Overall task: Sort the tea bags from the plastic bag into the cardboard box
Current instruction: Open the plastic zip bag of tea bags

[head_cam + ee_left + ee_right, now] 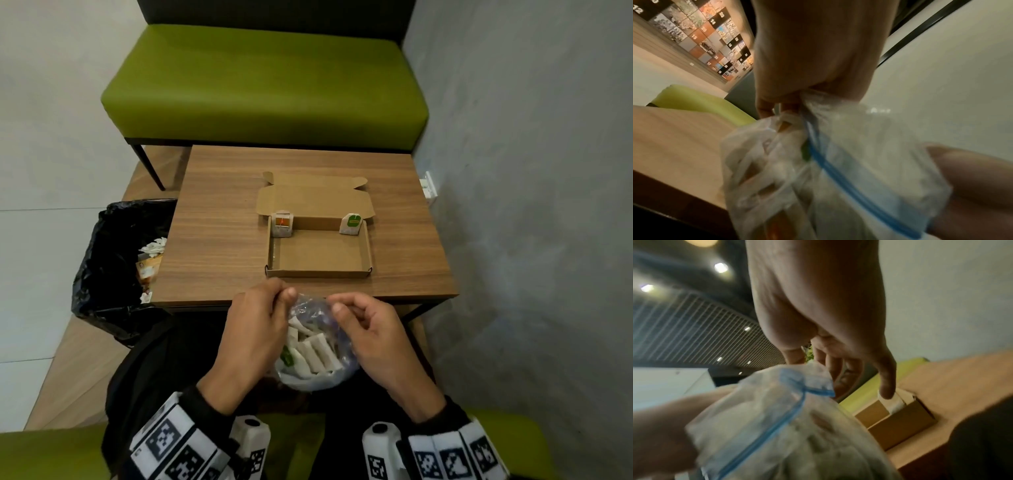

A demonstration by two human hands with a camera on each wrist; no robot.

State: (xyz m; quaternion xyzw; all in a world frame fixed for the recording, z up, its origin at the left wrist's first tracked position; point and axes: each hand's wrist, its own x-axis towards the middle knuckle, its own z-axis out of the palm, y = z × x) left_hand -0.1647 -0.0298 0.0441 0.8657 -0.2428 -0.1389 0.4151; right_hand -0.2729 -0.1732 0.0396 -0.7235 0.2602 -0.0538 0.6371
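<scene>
The clear plastic bag (320, 346) with a blue zip strip lies in my lap below the table's near edge and holds several white tea bags. My left hand (286, 294) pinches its rim on the left, seen close in the left wrist view (789, 107) above the plastic bag (838, 162). My right hand (337, 306) pinches the rim on the right; in the right wrist view the right hand (807, 358) has its thumb and forefinger at the plastic bag (766, 410). The open cardboard box (318, 273) stands mid-table. An orange-tagged tea bag (282, 224) and a green-tagged tea bag (351, 224) stand in its back corners.
The wooden table (219, 205) is small. A black bin bag (109, 274) with wrappers stands at its left. A green bench (267, 85) lies beyond it, and a grey wall (531, 171) closes the right side. The box lid (315, 198) lies flat behind the box.
</scene>
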